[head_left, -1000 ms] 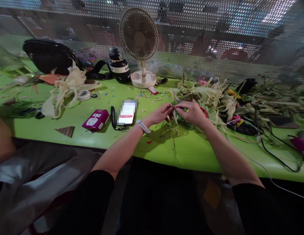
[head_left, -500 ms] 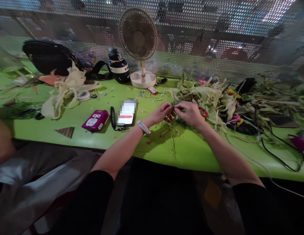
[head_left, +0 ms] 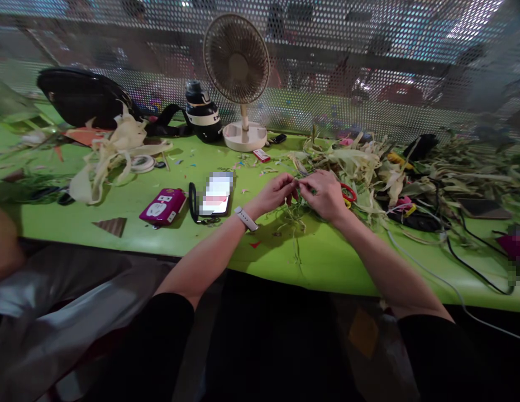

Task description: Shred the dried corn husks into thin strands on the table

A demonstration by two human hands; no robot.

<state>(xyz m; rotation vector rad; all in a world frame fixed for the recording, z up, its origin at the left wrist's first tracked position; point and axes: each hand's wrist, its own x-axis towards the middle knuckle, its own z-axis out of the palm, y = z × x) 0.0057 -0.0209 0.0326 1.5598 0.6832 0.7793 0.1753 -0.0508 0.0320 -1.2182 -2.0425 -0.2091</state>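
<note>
My left hand (head_left: pixel 278 192), with a pale watch band on its wrist, pinches at something too small to name. Fingertip to fingertip with it, my right hand (head_left: pixel 324 195) is closed in a pinch at the same spot. Below the hands, thin green stems (head_left: pixel 295 226) trail over the green table (head_left: pixel 260 259); whether they run up into my fingers I cannot tell. Just right of my right hand are red-handled scissors (head_left: pixel 348 193), partly covered. Beyond them spreads a heap of dry, pale corn husks (head_left: pixel 364 159).
A phone (head_left: pixel 218 192) and a purple box (head_left: pixel 162 207) lie to the left. A fan (head_left: pixel 237 61), a black bottle (head_left: pixel 204 114) and a black bag (head_left: pixel 87 100) stand along the mesh wall. Cables (head_left: pixel 473 273) run down the right side. Another person's arm (head_left: pixel 4 243) rests at far left.
My right hand has turned slightly, showing more of its back, and its fingers are drawn in a little. My left hand stays almost in place.
</note>
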